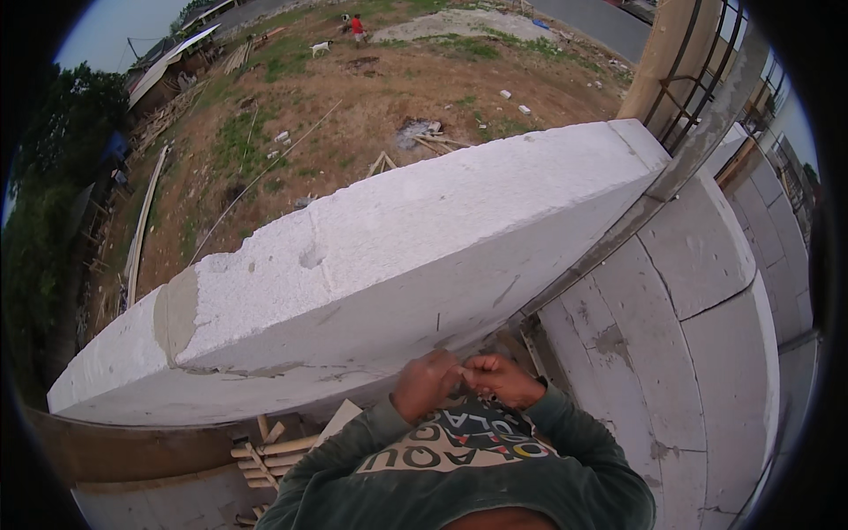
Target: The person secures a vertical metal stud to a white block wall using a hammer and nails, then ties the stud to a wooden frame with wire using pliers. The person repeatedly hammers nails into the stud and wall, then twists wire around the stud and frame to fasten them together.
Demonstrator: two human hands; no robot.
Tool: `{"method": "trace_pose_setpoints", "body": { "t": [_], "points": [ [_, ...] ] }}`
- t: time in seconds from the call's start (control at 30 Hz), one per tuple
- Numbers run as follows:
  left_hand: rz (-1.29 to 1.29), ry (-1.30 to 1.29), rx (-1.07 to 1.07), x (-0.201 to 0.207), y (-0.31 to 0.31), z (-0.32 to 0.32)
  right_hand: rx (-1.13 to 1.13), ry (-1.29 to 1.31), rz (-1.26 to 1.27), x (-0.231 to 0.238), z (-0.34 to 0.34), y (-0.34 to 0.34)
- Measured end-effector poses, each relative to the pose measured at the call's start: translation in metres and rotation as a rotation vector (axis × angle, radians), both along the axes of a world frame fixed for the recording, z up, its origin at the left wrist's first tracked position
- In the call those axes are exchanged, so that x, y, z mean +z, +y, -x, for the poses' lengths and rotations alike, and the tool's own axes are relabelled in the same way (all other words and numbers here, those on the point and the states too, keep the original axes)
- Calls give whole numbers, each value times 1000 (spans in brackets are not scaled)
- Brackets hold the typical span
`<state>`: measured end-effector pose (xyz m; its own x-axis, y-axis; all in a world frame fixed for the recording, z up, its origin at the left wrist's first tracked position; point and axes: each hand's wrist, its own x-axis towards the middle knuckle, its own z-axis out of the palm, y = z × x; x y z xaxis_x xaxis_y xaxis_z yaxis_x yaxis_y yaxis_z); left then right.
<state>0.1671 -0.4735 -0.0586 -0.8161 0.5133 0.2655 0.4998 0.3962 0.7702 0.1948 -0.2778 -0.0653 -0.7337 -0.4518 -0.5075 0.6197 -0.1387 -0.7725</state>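
Note:
My left hand point(424, 382) and my right hand point(502, 378) meet in front of my chest, fingertips pinched together on a small pale thing point(460, 371) too small to identify. Both hands hover just below the face of a long white block wall point(397, 256) that runs from lower left to upper right. A thin dark nail point(438, 321) sticks out of the wall face just above my left hand. Green sleeves cover both my forearms.
A second wall of white blocks point(707, 353) curves away on the right, beside a concrete column with rebar point(680, 62). Wooden scaffold poles point(265, 450) lie below my left. Far below are grassy ground, timber piles, a person in red point(357, 26) and a white animal point(320, 47).

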Motion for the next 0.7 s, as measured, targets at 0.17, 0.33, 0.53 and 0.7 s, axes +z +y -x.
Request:
{"method": "trace_pose_setpoints", "body": {
  "t": [0.17, 0.33, 0.53, 0.7],
  "points": [
    [-86, -26, 22, -2, 1, 10, -98, 83, -34, 3, 5, -9],
    [-57, 42, 26, 1, 1, 9, -210, 73, 76, -6, 9, -14],
    [-112, -27, -26, 2, -1, 12, -189, 439, -161, -5, 9, -10],
    [-328, -863, -101, 2, -7, 19, -147, 640, -338, 4, 10, -5]
  ]
}}
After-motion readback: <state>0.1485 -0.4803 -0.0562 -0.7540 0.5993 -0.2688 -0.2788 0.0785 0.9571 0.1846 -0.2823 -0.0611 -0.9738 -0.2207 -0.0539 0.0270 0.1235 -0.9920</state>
